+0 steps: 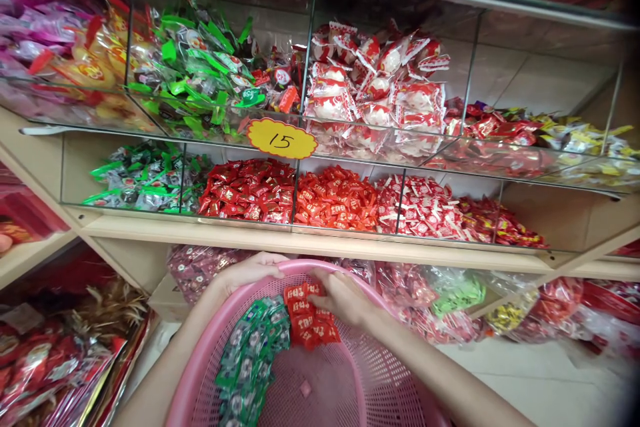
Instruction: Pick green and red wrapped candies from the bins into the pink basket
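My left hand (257,271) is closed over the far rim of a deep pink plastic basket (193,373). Inside the basket, my right hand (343,297) bends down with its fingers curled on red-wrapped candies (313,330) against the far wall. These lie in a tight patch, printed with pale lettering. Directly to their left, green-wrapped candies (253,353) form a band along the left wall. One small pale pink piece (305,387) sits on the basket's floor. The undersides of my right fingers are hidden.
Ahead stand glass-fronted shelf bins holding red candies (336,200), green candies (145,177) and red-and-white packets (375,87). A yellow tag (283,139) reads 15. Bagged goods (425,300) lie under the wooden shelf edge (240,233). Red packages (45,360) stand at the left.
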Tool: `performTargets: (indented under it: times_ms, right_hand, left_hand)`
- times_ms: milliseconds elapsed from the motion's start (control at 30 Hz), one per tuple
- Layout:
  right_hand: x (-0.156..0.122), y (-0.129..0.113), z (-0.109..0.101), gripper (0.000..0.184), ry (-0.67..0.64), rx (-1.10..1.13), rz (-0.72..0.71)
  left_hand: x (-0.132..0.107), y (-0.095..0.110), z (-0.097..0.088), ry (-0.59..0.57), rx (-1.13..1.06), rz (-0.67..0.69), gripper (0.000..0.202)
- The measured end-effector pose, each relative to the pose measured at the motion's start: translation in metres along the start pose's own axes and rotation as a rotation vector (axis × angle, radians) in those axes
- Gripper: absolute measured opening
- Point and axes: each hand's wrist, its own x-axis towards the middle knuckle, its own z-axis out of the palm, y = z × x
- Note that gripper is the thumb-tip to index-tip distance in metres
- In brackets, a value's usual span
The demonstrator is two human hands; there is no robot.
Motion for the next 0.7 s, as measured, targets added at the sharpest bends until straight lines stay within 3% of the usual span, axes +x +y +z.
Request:
performTargets:
  times_ms: [133, 333, 700]
  right_hand:
    - [-0.008, 0.009, 0.002, 0.038, -0.016, -0.155, -0.025]
    - [-0.005, 0.0, 0.008, 0.026, -0.027, -0.389, -0.045]
    - [0.002, -0.003, 0.002, 0.016, -0.031, -0.43, -0.087]
  left_hand:
    - [0.001, 0.001, 0.002, -0.015, -0.006, 0.002, 0.04]
    - [0.001, -0.001, 0.001, -0.019, -0.022, -0.004, 0.037]
    - [0.003, -0.005, -0.003, -0.022, -0.009, -0.004, 0.037]
